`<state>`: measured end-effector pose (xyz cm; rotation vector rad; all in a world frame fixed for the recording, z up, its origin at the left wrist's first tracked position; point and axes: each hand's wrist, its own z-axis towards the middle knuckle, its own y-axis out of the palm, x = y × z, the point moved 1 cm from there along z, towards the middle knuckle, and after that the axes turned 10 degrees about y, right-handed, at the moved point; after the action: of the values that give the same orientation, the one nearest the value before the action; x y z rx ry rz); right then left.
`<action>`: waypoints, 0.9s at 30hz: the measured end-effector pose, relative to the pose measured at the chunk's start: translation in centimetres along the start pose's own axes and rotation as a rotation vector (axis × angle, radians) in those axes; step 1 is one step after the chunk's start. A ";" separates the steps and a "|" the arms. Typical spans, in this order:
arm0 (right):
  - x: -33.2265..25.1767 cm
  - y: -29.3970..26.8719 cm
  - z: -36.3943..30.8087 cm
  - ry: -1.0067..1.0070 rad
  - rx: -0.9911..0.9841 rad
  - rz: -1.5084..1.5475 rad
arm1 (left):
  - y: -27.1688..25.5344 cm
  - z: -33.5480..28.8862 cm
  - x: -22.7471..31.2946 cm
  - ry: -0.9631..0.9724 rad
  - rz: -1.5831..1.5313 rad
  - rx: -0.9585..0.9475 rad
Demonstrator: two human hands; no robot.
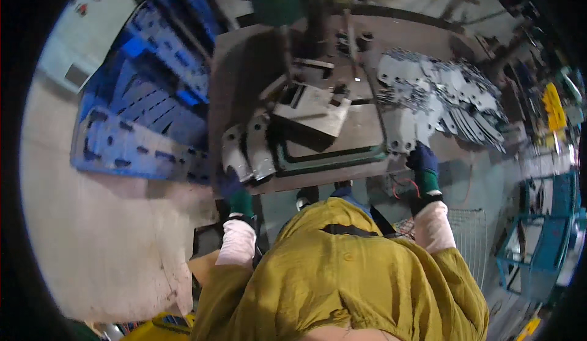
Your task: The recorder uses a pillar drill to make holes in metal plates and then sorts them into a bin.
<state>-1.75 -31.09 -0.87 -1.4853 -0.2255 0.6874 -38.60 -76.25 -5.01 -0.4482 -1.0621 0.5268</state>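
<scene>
My left hand point(232, 185), in a dark blue glove with a green cuff, is at the near end of a flat grey metal plate point(235, 151) on the table's left side. Motion blurs its fingers. A second, similar metal plate point(259, 148) lies beside it. My right hand point(422, 159), gloved the same way, is closed at the near edge of a pale metal plate point(402, 132), at the front of a large pile. Between my hands, a blocky metal fixture point(312, 113) sits on the machine bed point(361, 134).
Overlapping metal plates point(455, 84) spread across the table's right side. The machine's dark column point(315, 23) rises behind the fixture. Blue plastic pallets point(137, 136) stand to the left. At the right are a teal rack point(538, 243) and a wire mesh basket point(468, 237).
</scene>
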 end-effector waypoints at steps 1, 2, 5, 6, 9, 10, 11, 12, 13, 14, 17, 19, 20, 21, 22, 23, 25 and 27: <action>-0.4 0.0 0.1 0.219 -0.121 0.263 | 0.4 -0.5 -1.4 -0.007 -0.013 -0.090; -0.8 0.2 0.1 0.475 -0.180 0.586 | 0.2 -1.0 -3.0 -0.012 -0.019 -0.174; 1.2 2.8 0.7 0.663 -0.004 0.449 | 1.4 -0.7 -5.7 -0.060 0.062 -0.255; 0.3 2.1 0.6 0.615 0.037 0.347 | 1.6 -0.7 -5.8 -0.091 0.119 -0.250; -3.5 -0.2 0.1 0.531 0.024 0.124 | 2.1 -1.4 -4.0 -0.133 0.061 -0.213; -4.4 -0.9 0.3 0.530 -0.074 0.109 | 2.0 -1.2 -4.0 -0.178 0.063 -0.217; -4.9 -1.2 0.4 0.529 -0.169 0.090 | 2.2 -1.0 -3.9 -0.224 0.061 -0.223; -5.2 -0.5 0.1 0.413 -0.085 0.001 | 2.4 -1.0 -3.8 -0.272 0.060 -0.228; -5.6 -0.2 -0.1 0.375 -0.079 -0.101 | 2.5 -1.1 -3.6 -0.247 0.041 -0.194; -6.5 -0.2 -0.1 0.333 -0.071 -0.196 | 2.6 -1.0 -3.6 -0.219 0.022 -0.155; -6.7 1.1 0.6 0.286 -0.033 -0.326 | 2.2 -1.0 -4.0 -0.192 0.006 -0.156; -6.4 1.5 1.3 0.278 -0.043 -0.273 | 1.8 -1.3 -4.3 -0.182 -0.027 -0.155; -6.0 1.8 2.0 0.316 -0.090 -0.250 | 2.1 -1.0 -3.8 -0.165 -0.070 -0.141; -5.6 2.0 2.7 0.356 -0.136 -0.227 | 2.4 -0.6 -3.2 -0.146 -0.114 -0.128; -5.2 2.3 3.0 0.398 -0.181 -0.204 | 2.4 0.1 -2.8 -0.130 0.046 -0.206; -5.1 2.4 3.0 0.412 -0.152 -0.162 | 2.2 1.2 -2.7 -0.112 0.209 -0.279; -5.5 2.2 3.0 0.420 -0.099 -0.077 | 1.8 2.7 -4.6 -0.089 0.444 -0.329; -6.4 2.4 4.0 0.417 -0.132 -0.034 | 1.0 3.0 -7.9 -0.078 0.491 -0.247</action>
<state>-9.64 -31.45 -1.01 -1.7106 0.0256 0.3275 -44.60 -79.95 -9.81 -0.9243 -1.0980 0.8553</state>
